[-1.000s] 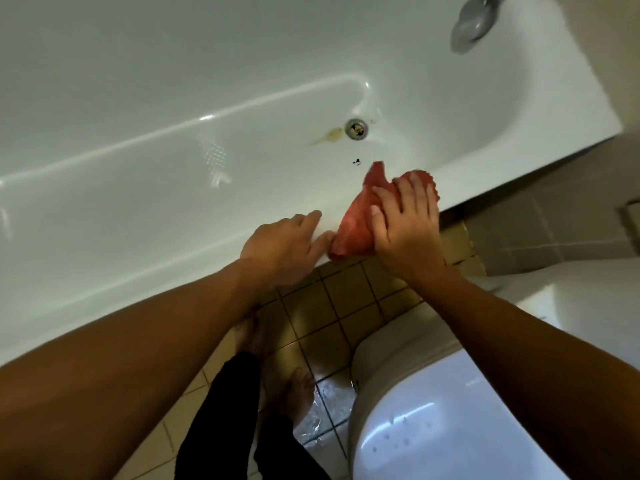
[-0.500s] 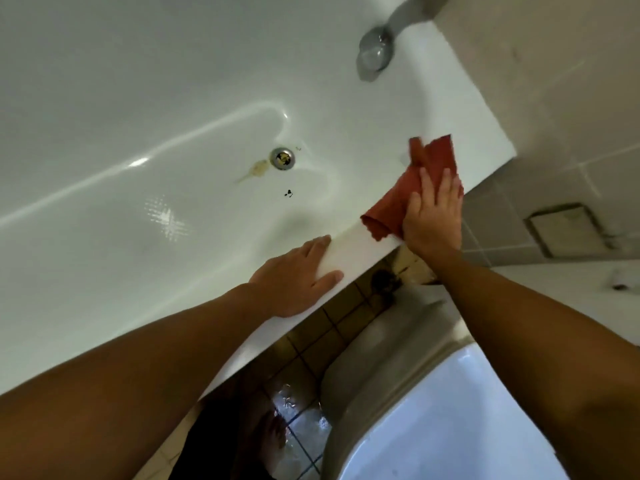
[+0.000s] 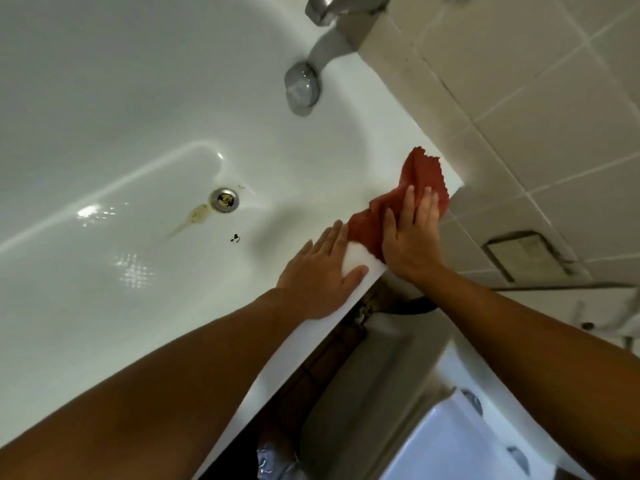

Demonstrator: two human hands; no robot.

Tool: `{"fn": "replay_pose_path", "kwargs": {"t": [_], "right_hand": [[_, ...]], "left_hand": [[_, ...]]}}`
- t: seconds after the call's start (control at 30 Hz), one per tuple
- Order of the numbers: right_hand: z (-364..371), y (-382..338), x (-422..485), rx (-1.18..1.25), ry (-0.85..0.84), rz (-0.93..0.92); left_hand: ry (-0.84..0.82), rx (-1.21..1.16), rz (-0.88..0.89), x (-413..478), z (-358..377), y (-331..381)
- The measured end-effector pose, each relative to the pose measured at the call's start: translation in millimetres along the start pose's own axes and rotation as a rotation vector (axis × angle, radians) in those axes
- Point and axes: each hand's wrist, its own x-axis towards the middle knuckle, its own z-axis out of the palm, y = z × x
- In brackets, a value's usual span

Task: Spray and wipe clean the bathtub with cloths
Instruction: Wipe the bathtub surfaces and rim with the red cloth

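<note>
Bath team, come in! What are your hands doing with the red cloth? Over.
Right hand flat on red cloth, pressing it on tub rim near wall. Left hand flat on rim, bracing. Brown stain by drain unwiped.

Both arms reach forward and are bare. The left arm (image 3: 156, 393) comes in from the bottom left. The left hand (image 3: 320, 271) lies flat, palm down, with its fingers straight and close together (the thumb sticks out to the side). The right arm (image 3: 536, 334) comes in from the right. The right hand (image 3: 410, 233) lies flat too, palm down, fingers straight and pointing away. The two hands are just beside each other, a little apart.
</note>
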Motion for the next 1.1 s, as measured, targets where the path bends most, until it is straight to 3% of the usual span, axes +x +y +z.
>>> {"fn": "replay_pose_path", "kwargs": {"t": [0.07,0.2,0.37,0.57,0.7,0.87,1.1], "right_hand": [[-2.2,20.3,8.8,-0.006,-0.013,-0.056],[-7.0,22.0,47.0,-0.027,0.056,0.011],[-8.1,30.5,48.3,0.003,0.026,-0.156],[-5.9,12.5,97.3,0.041,0.139,-0.163],[-1.1,26.2,95.6,0.035,0.175,-0.210],[-5.8,1.6,135.6,0.041,0.150,-0.278],[-9.1,-1.3,149.2,-0.003,0.150,-0.314]], "left_hand": [[0.022,0.034,0.018,21.0,5.5,6.6],[0.058,0.173,0.019,53.9,7.9,15.4],[0.046,0.238,0.032,84.6,2.0,15.6],[0.101,0.428,0.166,140.7,-28.7,-16.8],[0.185,0.547,0.356,186.9,-63.0,-49.3],[0.229,0.624,0.331,225.8,-111.8,-82.0],[0.293,0.468,0.209,242.1,-113.3,-86.7]]}}
